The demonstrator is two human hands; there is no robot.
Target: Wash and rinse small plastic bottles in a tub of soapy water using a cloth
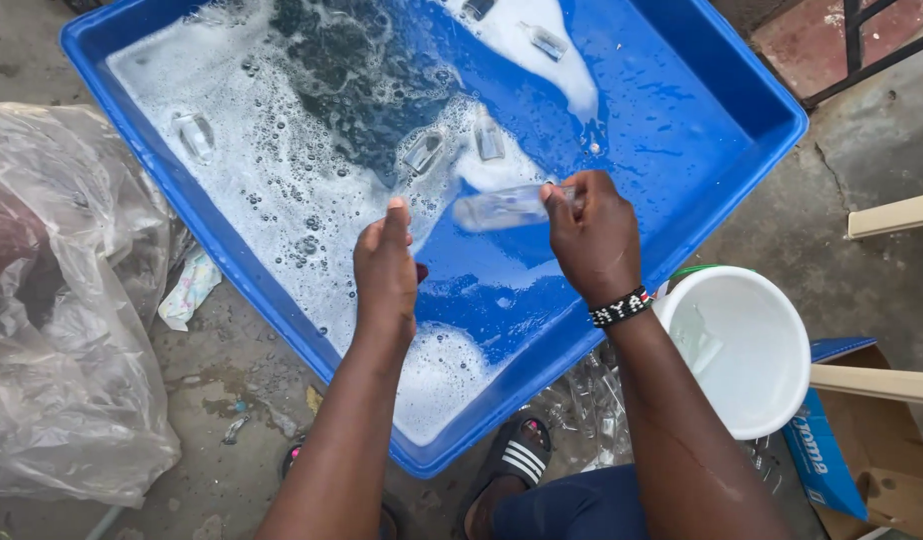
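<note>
Forearms reach over the blue tub [726, 150]. Left hand [385, 275], fingers curled, pinches something small and dark, just left of the clear bottle [501, 207]. Bottle lies lengthwise left-right above the suds; right hand [593, 240] grips its right end.

A small clear glass bottle [501, 207], wet and blurred, lies roughly level above the soapy water, pinched at its right end.
</note>
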